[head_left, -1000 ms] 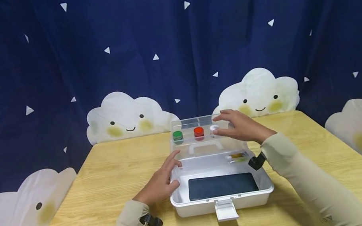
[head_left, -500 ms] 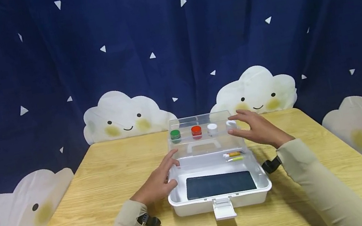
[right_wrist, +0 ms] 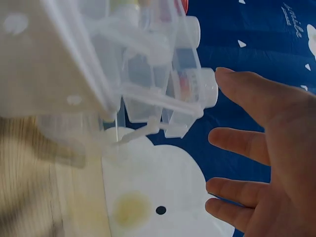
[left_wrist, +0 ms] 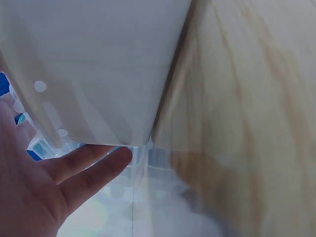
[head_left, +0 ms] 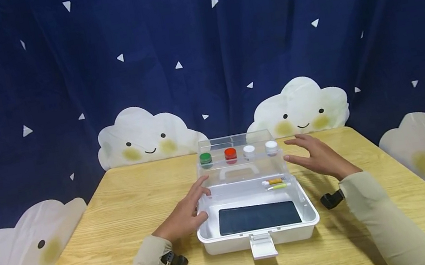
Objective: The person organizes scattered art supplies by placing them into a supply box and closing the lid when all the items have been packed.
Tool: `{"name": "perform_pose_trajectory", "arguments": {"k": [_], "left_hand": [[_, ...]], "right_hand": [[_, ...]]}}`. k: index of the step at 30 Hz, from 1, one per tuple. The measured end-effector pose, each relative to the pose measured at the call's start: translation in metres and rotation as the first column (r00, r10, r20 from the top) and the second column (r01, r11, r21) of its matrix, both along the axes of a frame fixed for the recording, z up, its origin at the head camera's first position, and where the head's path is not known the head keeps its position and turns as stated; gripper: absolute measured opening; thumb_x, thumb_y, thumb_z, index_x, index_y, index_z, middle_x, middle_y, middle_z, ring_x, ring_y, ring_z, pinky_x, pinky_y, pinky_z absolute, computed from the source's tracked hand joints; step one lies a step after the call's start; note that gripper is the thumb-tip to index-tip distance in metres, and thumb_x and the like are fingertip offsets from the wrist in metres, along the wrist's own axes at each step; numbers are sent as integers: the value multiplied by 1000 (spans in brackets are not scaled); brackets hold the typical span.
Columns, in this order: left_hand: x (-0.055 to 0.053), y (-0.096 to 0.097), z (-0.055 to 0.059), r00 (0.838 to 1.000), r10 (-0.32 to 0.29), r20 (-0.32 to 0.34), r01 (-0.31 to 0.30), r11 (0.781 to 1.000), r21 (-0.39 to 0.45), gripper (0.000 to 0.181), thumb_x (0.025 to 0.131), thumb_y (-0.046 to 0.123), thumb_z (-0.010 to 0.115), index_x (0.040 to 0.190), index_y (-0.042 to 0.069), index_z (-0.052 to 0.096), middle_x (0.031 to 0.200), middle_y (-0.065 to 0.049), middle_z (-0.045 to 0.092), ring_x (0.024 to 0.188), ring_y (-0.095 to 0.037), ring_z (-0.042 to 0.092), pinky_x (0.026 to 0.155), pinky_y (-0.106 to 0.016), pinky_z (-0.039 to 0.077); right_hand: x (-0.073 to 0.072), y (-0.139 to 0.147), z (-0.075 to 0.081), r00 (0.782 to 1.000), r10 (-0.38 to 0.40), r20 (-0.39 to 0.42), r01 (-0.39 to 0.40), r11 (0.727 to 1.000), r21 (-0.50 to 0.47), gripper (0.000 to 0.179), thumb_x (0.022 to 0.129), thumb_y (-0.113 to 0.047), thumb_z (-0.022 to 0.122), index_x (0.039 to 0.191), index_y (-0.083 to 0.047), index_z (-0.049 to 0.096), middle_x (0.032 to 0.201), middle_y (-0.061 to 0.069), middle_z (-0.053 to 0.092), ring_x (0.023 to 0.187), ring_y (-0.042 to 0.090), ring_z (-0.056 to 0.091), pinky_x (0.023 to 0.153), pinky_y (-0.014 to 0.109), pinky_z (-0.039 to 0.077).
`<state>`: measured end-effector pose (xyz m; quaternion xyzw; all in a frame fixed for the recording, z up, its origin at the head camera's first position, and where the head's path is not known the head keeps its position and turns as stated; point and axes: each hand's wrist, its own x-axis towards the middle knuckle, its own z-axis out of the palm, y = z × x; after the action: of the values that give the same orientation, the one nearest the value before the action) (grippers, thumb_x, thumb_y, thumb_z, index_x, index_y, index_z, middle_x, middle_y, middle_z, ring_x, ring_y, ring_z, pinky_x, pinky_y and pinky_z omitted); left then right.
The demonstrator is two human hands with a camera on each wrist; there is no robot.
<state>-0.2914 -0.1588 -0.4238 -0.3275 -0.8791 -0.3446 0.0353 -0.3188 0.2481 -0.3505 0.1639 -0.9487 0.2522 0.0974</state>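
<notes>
A white plastic case (head_left: 259,239) lies opened on the table, its clear tray (head_left: 235,140) raised at the back. Along that tray stand a green-lidded jar (head_left: 205,158), a red-lidded jar (head_left: 230,154) and two white-lidded jars, the inner (head_left: 249,152) and the outer (head_left: 271,148). My left hand (head_left: 183,211) is at the case's left side, fingers spread and slightly bent, holding nothing. My right hand (head_left: 321,158) hovers right of the tray, thumb and fingers apart. In the right wrist view, its thumb appears near the outer white lid (right_wrist: 210,88).
A dark flat slab (head_left: 258,216) lies in the case's base. Behind it are an orange-labelled small tube (head_left: 274,181) and a yellow-green slim item (head_left: 278,186). The front latch (head_left: 263,246) hangs down. A blue curtain (head_left: 208,57) stands behind the wooden table (head_left: 141,187).
My right hand has moved right, from the inner white-lidded jar past the outer one, and now stands clear of the tray. The left hand stays in place.
</notes>
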Motion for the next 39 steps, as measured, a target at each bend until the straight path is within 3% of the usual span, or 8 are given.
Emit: {"name": "perform_pose_trajectory", "arguments": {"k": [8,17,22,26,29,32,35,39], "left_hand": [[-4,10,2,1000,-23,0,23,1000,6,44,81,9,58,121,22,47,158,20,10,88,-18,56,71,-31,49],[-7,16,10,1000,-17,16,18,1000,-20,47,82,7,59,121,31,47,158,23,8,86,-21,56,70,-32,49],[-8,10,14,999,-25,-25,24,999,-21,54,83,10,58,130,36,48,158,20,11,123,-20,48,86,-40,51],[-9,-2,20,998,-20,-64,22,999,32,55,88,12,57,138,32,46,159,14,18,132,-21,43,92,-46,48],[-9,-14,26,994,33,-109,-26,998,65,51,92,15,56,141,28,45,155,10,30,130,-23,46,94,-49,46],[-8,-27,31,976,130,-172,-125,991,39,46,95,23,54,140,25,46,154,6,33,135,-27,39,99,-54,40],[-7,-36,33,949,221,-225,-232,973,-22,45,97,35,52,140,24,46,157,0,27,139,-33,30,104,-62,28],[-11,-36,31,933,282,-225,-312,944,-111,54,98,48,44,146,23,40,159,-9,21,142,-42,18,103,-73,10]], "right_hand": [[4,22,-2,999,-33,8,33,999,2,68,90,-53,58,139,-8,48,152,28,25,136,50,24,102,68,23],[-2,33,-3,997,-64,34,64,998,18,72,89,-57,57,140,-8,47,152,29,23,136,51,22,102,69,22],[-3,34,-4,996,-76,44,75,997,13,72,88,-57,57,141,-8,47,152,29,23,136,51,22,102,70,22],[-2,34,-5,995,-80,52,80,997,1,71,88,-56,58,141,-9,47,153,27,23,137,50,22,102,69,24],[-4,30,-6,996,-76,45,77,997,-17,69,89,-53,60,141,-10,48,153,25,24,137,48,23,102,68,25],[-8,25,-7,998,-54,35,55,998,-23,67,89,-52,60,140,-11,48,153,24,25,137,48,24,102,68,25],[-10,21,-8,999,-40,36,41,999,-24,68,89,-53,60,141,-11,48,153,24,25,137,49,24,102,69,24],[-7,25,-11,998,-56,43,57,998,-16,68,88,-53,61,141,-12,49,153,24,26,137,49,24,102,69,24]]}}
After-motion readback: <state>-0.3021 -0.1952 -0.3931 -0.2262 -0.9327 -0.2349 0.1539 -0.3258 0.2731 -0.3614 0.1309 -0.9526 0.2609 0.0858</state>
